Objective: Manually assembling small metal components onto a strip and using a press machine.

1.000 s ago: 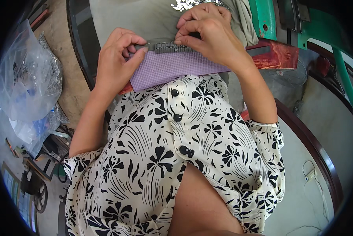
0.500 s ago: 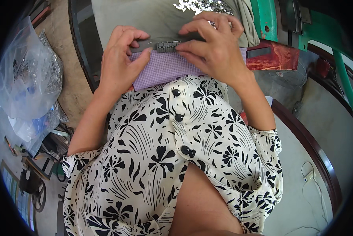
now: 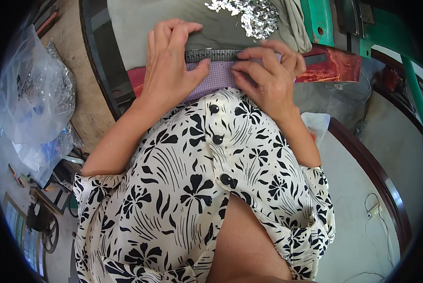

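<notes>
A dark grey slotted strip (image 3: 210,55) with a row of small teeth lies across the far edge of a purple checked cloth pad (image 3: 213,78). My left hand (image 3: 171,66) is by its left end, fingers stretched out and the thumb apart, the thumb tip close to the strip's near edge. With curled fingers my right hand (image 3: 270,75) grips the strip's right end; the fingertips are slightly blurred. Beyond the strip, a heap of small shiny silver pieces (image 3: 261,21) lies on a grey-green cloth (image 3: 145,23).
A red patterned surface (image 3: 331,66) shows under the pad on both sides. Green machine parts (image 3: 317,23) stand at the far right. Clear plastic bags (image 3: 37,94) holding shiny pieces are on the left. A cable with a white plug (image 3: 372,211) lies on the floor at right.
My left hand has moved right and its fingers have straightened. My right hand has come nearer to me, uncovering more of the silver heap. More of the strip's length now shows.
</notes>
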The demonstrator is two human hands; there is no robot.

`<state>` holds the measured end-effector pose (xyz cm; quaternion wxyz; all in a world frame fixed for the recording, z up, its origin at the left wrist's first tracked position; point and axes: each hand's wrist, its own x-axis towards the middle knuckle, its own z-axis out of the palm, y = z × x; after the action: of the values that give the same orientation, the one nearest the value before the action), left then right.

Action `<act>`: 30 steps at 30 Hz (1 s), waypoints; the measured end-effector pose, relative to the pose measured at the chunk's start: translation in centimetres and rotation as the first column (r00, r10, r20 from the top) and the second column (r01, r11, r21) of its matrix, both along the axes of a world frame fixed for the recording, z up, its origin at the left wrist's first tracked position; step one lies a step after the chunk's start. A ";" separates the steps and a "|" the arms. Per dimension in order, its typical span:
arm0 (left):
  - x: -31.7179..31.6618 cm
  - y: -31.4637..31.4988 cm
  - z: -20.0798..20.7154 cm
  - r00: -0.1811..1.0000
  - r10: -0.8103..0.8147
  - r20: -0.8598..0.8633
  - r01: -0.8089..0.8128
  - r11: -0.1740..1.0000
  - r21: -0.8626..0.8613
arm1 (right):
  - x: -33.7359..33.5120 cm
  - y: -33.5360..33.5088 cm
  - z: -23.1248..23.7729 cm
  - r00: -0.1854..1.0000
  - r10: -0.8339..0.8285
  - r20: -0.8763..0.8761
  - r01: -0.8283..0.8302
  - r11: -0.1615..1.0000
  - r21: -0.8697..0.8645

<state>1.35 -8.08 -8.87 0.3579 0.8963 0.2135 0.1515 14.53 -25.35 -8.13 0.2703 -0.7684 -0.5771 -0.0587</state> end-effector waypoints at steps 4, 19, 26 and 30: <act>0.0 0.0 0.0 1.000 0.007 -0.010 -0.008 1.000 -0.008 | -0.5 -0.7 -0.8 1.000 -0.023 -0.006 0.023 1.000 -0.010; 0.1 -0.1 0.0 0.999 0.012 -0.031 -0.012 1.000 -0.027 | -0.8 -0.5 0.4 0.992 -0.101 -0.071 0.095 0.992 -0.084; 0.2 0.1 -0.7 1.000 0.005 0.031 -0.005 1.000 -0.003 | -0.9 -0.5 0.4 0.991 -0.104 -0.081 0.096 0.991 -0.090; 0.1 0.1 -0.6 1.000 -0.017 0.018 0.017 1.000 0.010 | -0.9 -0.6 0.4 0.991 -0.098 -0.095 0.090 0.992 -0.084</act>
<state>1.45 -7.96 -9.51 0.3569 0.8984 0.2017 0.1577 13.67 -25.93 -7.76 0.2648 -0.8068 -0.5281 -0.0104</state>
